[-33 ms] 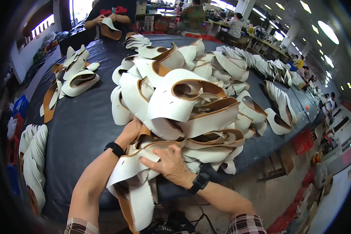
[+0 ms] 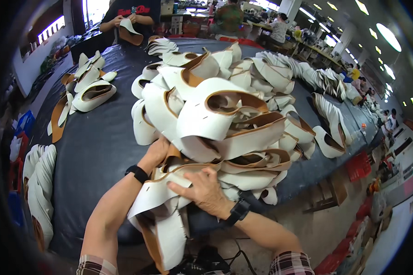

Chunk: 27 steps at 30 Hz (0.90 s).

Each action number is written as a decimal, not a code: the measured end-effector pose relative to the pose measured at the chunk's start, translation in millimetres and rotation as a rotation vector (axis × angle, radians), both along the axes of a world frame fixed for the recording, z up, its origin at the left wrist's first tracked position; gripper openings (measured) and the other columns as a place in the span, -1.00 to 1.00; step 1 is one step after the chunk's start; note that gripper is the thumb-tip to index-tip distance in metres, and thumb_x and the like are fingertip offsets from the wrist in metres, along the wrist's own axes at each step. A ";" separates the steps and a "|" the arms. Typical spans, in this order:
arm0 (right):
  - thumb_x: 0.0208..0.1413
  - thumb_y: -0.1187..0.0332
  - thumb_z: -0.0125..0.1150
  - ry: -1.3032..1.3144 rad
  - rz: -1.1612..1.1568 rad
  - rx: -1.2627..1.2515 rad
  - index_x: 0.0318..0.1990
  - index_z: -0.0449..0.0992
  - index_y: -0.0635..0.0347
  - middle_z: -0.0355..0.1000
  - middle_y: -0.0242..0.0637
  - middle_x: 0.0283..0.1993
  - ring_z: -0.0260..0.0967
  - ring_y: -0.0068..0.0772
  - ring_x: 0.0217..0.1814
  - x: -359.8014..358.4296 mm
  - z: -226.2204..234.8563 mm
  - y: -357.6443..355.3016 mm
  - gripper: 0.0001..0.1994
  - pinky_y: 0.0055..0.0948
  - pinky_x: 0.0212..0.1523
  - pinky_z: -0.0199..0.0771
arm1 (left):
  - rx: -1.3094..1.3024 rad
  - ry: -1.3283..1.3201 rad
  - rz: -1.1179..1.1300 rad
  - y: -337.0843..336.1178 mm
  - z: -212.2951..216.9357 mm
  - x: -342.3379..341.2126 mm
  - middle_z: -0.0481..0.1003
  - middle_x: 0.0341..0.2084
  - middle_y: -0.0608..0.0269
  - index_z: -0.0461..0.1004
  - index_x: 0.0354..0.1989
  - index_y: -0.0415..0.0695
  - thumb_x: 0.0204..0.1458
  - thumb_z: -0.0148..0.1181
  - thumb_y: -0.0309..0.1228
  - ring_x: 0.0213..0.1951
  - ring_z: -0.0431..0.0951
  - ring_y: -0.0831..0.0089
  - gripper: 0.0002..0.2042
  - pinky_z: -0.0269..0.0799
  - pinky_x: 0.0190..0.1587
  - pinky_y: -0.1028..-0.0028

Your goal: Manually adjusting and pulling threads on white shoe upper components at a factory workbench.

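Head view: left hand (image 2: 155, 153) tucked under, grip not discernible; right hand (image 2: 205, 191) pressed flat, fingers spread, on white tan-lined curved leather shoe-upper pieces (image 2: 170, 197) at dark table (image 2: 96, 151) edge. Likely to slide off: overhanging, heaped loosely.

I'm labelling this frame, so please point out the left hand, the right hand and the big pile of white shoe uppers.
left hand (image 2: 157, 151), head view, on its back by the pile.
right hand (image 2: 202, 190), head view, on its back.
pile of white shoe uppers (image 2: 202, 121), head view, on a white outer face.
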State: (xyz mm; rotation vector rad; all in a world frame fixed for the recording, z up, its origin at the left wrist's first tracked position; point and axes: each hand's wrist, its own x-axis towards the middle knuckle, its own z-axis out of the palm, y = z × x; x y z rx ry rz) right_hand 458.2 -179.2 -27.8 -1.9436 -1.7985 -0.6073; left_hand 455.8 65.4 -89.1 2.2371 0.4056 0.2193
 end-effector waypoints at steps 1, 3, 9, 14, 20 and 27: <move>0.05 0.37 0.03 -0.002 0.013 0.048 0.09 0.40 -0.40 0.33 -0.39 -0.18 0.29 -0.47 -0.20 12.3 4.6 -10.8 -0.57 -0.27 -0.04 0.10 | -0.011 0.003 -0.009 -3.4 -7.6 10.7 0.37 -0.17 -0.49 0.09 0.13 -0.19 0.21 -0.40 -0.05 -0.11 0.36 -0.33 -0.50 0.25 -0.06 0.01; 0.04 0.36 0.05 -0.009 0.012 0.060 0.07 0.41 -0.41 0.35 -0.39 -0.18 0.29 -0.45 -0.31 39.0 6.1 -35.2 -0.58 -0.30 -0.07 0.10 | -0.019 0.034 0.026 -27.0 -10.4 31.1 0.36 -0.16 -0.49 0.10 0.13 -0.17 0.21 -0.42 -0.04 -0.08 0.35 -0.33 -0.51 0.23 -0.04 0.01; 0.05 0.39 0.02 0.084 0.101 0.026 0.06 0.41 -0.43 0.33 -0.40 -0.27 0.30 -0.40 -0.28 108.3 11.0 -84.8 -0.57 -0.24 -0.04 0.16 | -0.306 -0.008 0.071 -85.6 0.3 64.8 0.31 0.06 -0.20 0.00 0.26 -0.10 0.25 -0.54 0.03 0.10 0.33 0.01 -0.44 0.18 0.15 0.27; 0.06 0.41 0.02 0.055 0.037 0.006 0.05 0.42 -0.47 0.32 -0.39 -0.28 0.31 -0.36 -0.24 141.2 16.7 -105.2 -0.56 -0.21 -0.01 0.16 | -0.226 -0.227 -0.015 -112.7 2.7 89.3 0.20 0.15 -0.04 0.01 0.26 -0.10 0.27 -0.50 -0.04 0.16 0.24 0.12 -0.49 0.11 0.21 0.33; 0.04 0.43 -0.02 0.018 0.024 -0.023 0.09 0.40 -0.27 0.35 -0.37 -0.25 0.28 -0.37 -0.24 121.4 23.9 -108.8 -0.56 -0.29 -0.13 0.19 | -0.305 -0.391 -0.004 -114.4 4.0 79.9 0.19 0.15 0.04 0.00 0.26 -0.10 0.28 -0.46 -0.06 0.18 0.22 0.16 -0.50 0.07 0.23 0.31; -0.03 0.48 0.01 0.057 -0.038 -0.150 0.09 0.39 -0.24 0.29 -0.19 -0.15 0.26 -0.17 -0.18 70.4 32.1 -115.2 -0.51 -0.22 -0.09 0.21 | -0.321 0.020 0.314 -120.3 62.3 2.2 0.53 -0.30 -0.03 0.32 0.05 -0.20 0.17 -0.08 -0.14 -0.41 0.58 0.25 -0.58 0.49 -0.39 0.42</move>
